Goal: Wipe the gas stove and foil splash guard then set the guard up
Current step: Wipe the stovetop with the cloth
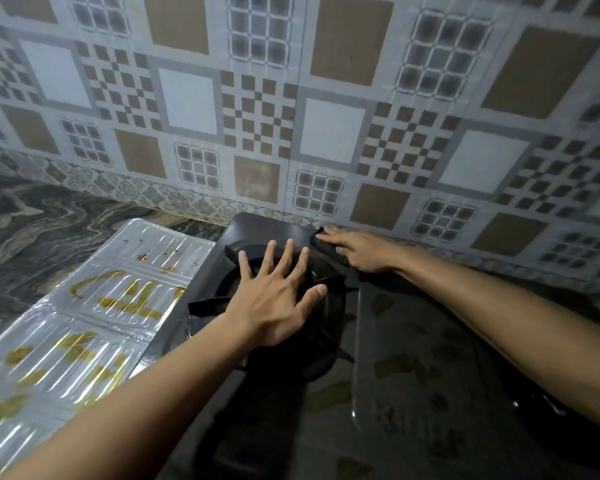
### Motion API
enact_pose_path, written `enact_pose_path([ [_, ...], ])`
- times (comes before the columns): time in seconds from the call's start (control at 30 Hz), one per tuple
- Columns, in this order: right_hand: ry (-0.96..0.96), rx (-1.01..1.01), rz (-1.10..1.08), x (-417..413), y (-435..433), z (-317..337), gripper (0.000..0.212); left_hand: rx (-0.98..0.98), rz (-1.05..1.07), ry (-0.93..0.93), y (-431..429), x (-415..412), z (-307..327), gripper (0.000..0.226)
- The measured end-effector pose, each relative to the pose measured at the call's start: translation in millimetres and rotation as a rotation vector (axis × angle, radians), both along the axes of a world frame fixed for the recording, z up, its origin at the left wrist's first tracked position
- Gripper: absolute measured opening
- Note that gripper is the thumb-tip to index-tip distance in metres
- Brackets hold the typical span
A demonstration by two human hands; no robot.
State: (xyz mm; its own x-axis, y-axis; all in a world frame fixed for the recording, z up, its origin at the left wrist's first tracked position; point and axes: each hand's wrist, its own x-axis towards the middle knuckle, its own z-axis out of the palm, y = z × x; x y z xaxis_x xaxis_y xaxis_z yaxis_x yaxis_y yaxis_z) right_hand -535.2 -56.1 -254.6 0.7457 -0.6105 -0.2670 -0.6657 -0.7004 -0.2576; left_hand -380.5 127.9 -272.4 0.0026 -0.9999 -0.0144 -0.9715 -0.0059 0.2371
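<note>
Countertop (32, 216): dark marbled stone with pale swirls, filling the left of the frame up to the wall.
Foil splash guard (84, 317): lying flat on the countertop at lower left, just beside the stove's left edge; silver ribbed panels with fold lines, streaked and blotched with yellow-brown grease.
My left hand (274, 299): centre of the frame, fingers spread wide and released, palm down over the burner grate, gripping nothing.
Gas stove (413, 358): black and glossy, from centre to lower right; its top reflects the wall tiles, and its far corner sits close to the wall.
Burner grate (326, 327): black prongs showing around my left hand.
My right hand (361, 249): right of centre at the stove's back edge, fingers flat and pressing a dark cloth (326, 242) onto the stove.
Wall (326, 98): patterned tiles across the upper frame.
</note>
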Motion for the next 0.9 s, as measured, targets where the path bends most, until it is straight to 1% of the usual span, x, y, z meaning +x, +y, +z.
enact_pose_path([
  [0.1, 0.019, -0.052, -0.164, -25.8, 13.6, 1.0, 0.050, 0.030, -0.029, -0.043, -4.4, -4.0, -4.8, 0.080],
  [0.2, 0.044, -0.136, -0.215, -34.2, 25.7, -0.4, 0.053, 0.050, -0.026, -0.060, -6.3, -5.6, -7.0, 0.080],
  [0.3, -0.051, -0.138, -0.213, -26.9, 40.5, -7.4, 0.056, 0.044, -0.031, -0.054, -6.6, -6.1, -6.5, 0.079],
  [0.4, -0.108, -0.127, -0.265, -23.8, 49.7, -9.9, 0.055, -0.027, -0.078, -0.041, -5.6, -5.4, -6.6, 0.076],
  [0.5, -0.069, -0.110, -0.301, -29.0, 49.3, -9.6, 0.052, -0.013, -0.130, -0.059, -4.4, -4.5, -7.9, 0.076],
  [0.57, -0.045, -0.089, -0.367, -38.6, 50.5, -8.9, 0.052, 0.028, -0.143, -0.068, -4.0, -4.6, -8.2, 0.080],
  [0.7, -0.023, -0.056, -0.530, -71.5, 50.3, -8.0, 0.052, 0.048, -0.160, -0.103, -4.1, -5.6, -10.0, 0.087],
  [0.9, 0.043, -0.053, -0.746, -125.0, 48.2, -6.9, 0.056, -0.014, -0.210, -0.112, -2.1, -6.6, -10.9, 0.078],
])
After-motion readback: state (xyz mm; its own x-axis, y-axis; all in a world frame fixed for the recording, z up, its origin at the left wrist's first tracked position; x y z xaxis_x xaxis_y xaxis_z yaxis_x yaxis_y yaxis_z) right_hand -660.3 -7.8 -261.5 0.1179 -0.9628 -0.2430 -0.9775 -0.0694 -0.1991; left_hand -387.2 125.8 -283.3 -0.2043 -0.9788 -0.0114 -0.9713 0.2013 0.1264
